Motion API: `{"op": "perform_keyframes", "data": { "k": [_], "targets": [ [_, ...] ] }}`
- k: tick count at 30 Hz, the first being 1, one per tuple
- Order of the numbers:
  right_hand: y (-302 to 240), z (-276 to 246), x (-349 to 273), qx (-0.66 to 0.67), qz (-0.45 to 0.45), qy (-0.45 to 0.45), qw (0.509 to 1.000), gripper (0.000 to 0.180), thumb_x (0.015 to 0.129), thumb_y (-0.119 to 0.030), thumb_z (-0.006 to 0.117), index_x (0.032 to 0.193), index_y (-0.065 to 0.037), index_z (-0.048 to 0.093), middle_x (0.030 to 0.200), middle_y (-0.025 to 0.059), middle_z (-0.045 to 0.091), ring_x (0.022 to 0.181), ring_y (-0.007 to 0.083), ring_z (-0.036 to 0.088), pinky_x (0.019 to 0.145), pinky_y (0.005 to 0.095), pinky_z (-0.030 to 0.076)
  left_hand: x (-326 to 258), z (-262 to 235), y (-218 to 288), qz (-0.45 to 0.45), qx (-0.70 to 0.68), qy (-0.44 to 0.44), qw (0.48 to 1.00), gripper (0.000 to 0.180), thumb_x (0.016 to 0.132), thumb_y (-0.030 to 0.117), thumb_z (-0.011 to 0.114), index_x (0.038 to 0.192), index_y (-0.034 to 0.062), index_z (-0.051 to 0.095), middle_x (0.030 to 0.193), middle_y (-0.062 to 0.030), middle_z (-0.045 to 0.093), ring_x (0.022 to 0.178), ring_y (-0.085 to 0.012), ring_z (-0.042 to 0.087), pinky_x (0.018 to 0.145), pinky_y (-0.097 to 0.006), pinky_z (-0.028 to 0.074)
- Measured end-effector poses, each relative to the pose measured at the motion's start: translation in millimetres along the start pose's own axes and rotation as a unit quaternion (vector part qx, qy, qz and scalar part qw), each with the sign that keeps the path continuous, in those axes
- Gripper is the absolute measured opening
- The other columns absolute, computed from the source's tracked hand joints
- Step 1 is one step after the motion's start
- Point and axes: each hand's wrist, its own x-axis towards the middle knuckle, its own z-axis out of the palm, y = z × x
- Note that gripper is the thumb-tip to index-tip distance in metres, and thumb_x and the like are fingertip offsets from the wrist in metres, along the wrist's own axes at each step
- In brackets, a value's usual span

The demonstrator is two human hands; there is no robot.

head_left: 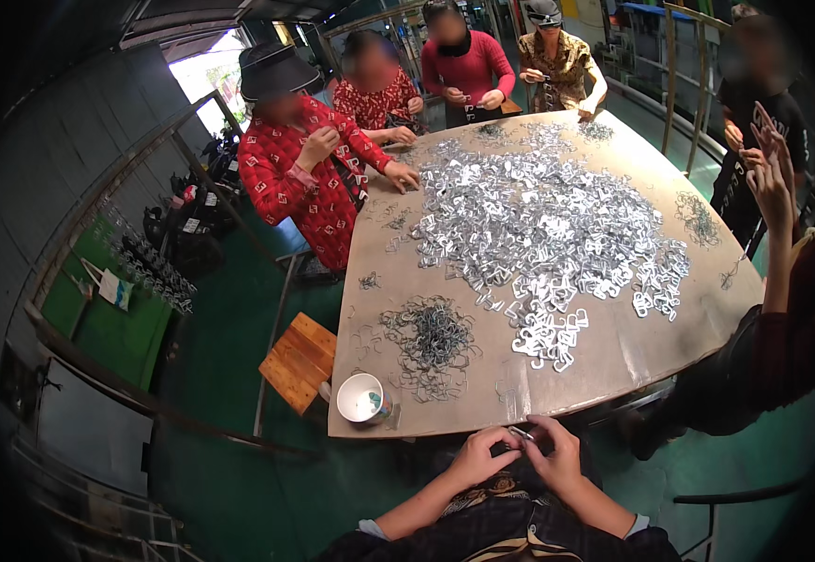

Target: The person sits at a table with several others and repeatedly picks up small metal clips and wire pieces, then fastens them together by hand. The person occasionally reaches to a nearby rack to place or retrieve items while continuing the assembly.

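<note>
My left hand (pixel 482 457) and my right hand (pixel 556 455) meet just in front of the table's near edge. Both have their fingers closed in a pinch around a small shiny metal piece (pixel 521 433), mostly hidden by the fingertips. Beyond them on the brown table (pixel 426 421) lies a large heap of flat, silvery hook-shaped pieces (pixel 548 225). A darker tangle of thin bent wire clips (pixel 431 335) is spread at the near left, ahead of my left hand. A white cup (pixel 361 397) stands at the near left corner.
Several people work around the table, one in a red patterned shirt (pixel 290 178) at the left. At the right, another person's raised hand (pixel 774 178) is close by. Smaller wire heaps (pixel 697 220) lie along the edges. A wooden stool (pixel 300 361) stands left of the table.
</note>
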Motion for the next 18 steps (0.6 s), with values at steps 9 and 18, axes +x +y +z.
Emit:
{"op": "perform_keyframes", "data": {
  "k": [9,18],
  "targets": [
    [-5.9,0.0,0.1,-0.009,-0.006,0.003,1.0,0.04,0.075,0.006,0.071,0.114,-0.002,0.063,0.087,0.0117,0.065,0.075,0.0188,0.065,0.07,0.0286,0.052,7.8,-53.2,-23.8,0.008,0.245,0.192,0.95,0.006,0.078,0.005,0.068,0.084,0.0018,0.067,0.086,-0.0118,0.066,0.084,-0.0324,0.061,0.076,-0.04,0.049],
    [4.5,5.8,-2.0,-0.014,-0.02,-0.004,1.0,0.041,0.075,0.005,0.072,0.114,-0.002,0.062,0.084,0.009,0.065,0.072,0.0156,0.064,0.067,0.0269,0.051,43.1,-54.9,-53.5,0.029,0.451,0.157,0.878,0.007,0.074,0.006,0.065,0.08,0.003,0.069,0.081,-0.0087,0.058,0.088,-0.0288,0.057,0.076,-0.04,0.048]
  ]
}}
